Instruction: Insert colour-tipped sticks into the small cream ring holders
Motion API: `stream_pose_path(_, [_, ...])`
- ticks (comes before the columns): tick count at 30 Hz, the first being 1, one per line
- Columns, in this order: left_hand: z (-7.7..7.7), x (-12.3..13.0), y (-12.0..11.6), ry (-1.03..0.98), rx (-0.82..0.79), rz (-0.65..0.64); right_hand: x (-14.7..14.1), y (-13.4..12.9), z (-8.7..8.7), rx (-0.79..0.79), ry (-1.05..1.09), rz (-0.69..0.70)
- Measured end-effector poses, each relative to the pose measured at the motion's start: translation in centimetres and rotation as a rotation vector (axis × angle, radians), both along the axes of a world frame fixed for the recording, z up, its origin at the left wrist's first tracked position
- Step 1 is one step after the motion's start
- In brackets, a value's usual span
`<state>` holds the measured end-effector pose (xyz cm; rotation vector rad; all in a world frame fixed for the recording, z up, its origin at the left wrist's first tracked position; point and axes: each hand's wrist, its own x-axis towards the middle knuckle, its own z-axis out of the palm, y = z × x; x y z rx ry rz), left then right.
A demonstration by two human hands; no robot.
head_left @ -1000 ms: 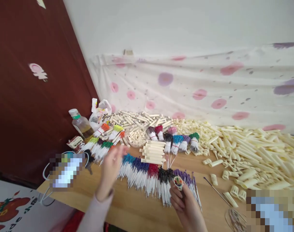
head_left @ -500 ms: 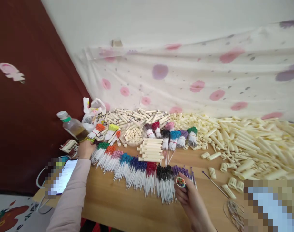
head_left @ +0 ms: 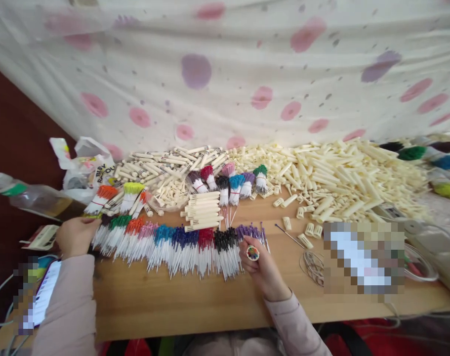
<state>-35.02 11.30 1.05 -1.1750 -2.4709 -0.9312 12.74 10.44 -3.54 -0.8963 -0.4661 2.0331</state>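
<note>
Wooden table (head_left: 195, 301), seen from above. The right hand (head_left: 264, 269) has its grip closed on a short barrel (head_left: 253, 253), its round end showing many coloured tips, at the right end of a fanned row of thin white refills (head_left: 180, 244). The left hand (head_left: 74, 236) rests at the row's left end; its grip cannot be told. Behind lie cream plastic tubes (head_left: 339, 173), a bottle (head_left: 28, 195) and rubber bands (head_left: 313, 264).

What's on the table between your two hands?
In the head view, a row of colour-tipped refills lies between the left hand and the right hand.
</note>
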Motion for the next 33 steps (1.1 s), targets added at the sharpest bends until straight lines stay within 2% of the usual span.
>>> stream_pose_path(3, [1.1,1.3,0.1,-0.002,0.015,0.142,-0.1,0.2,-0.2,-0.005,0.003,0.001])
stream_pose_path(5, [1.9,4.2,-0.3,-0.032,0.097,0.148,-0.3,0.4,-0.4,-0.003,-0.004,-0.01])
stream_pose_path(6, [2.4,6.5,-0.8,-0.067,0.154,0.12,-0.3,0.5,-0.5,-0.001,-0.01,-0.016])
stream_pose_path(8, [3.6,12.7,-2.1,-0.23,0.422,-0.088,-0.6,0.7,-0.6,0.009,-0.023,-0.029])
stream_pose_path(11, [4.9,23.3,-4.9,-0.415,0.545,-0.388,-0.8,0.9,-1.0,0.026,-0.043,-0.06])
stream_pose_path(12, [5.1,26.3,-5.8,-0.412,0.606,-0.495,-0.9,0.9,-1.1,0.031,-0.05,-0.073])
stream_pose_path(13, [5.2,28.8,-6.6,-0.371,0.678,-0.598,-1.0,0.9,-1.1,0.036,-0.057,-0.088])
stream_pose_path(14, [5.1,30.6,-7.3,-0.33,0.738,-0.623,-1.0,0.9,-1.2,0.041,-0.065,-0.103])
stream_pose_path(15, [4.9,31.9,-7.9,-0.3,0.725,-0.663,-1.1,0.9,-1.2,0.047,-0.074,-0.118])
stream_pose_path(18, [4.2,32.8,-8.7,-0.239,0.53,-0.839,-1.1,0.9,-1.3,0.064,-0.1,-0.148])
stream_pose_path(21, [3.6,32.3,-8.5,-0.145,0.439,-0.903,-1.1,0.9,-1.4,0.078,-0.124,-0.152])
stream_pose_path(27, [3.0,32.6,-7.5,-0.142,0.484,-0.892,-1.1,0.9,-1.6,0.102,-0.167,-0.146])
stream_pose_path(33, [2.3,32.2,-6.9,-0.04,0.456,-0.991,-1.3,0.9,-1.0,0.094,-0.2,-0.179])
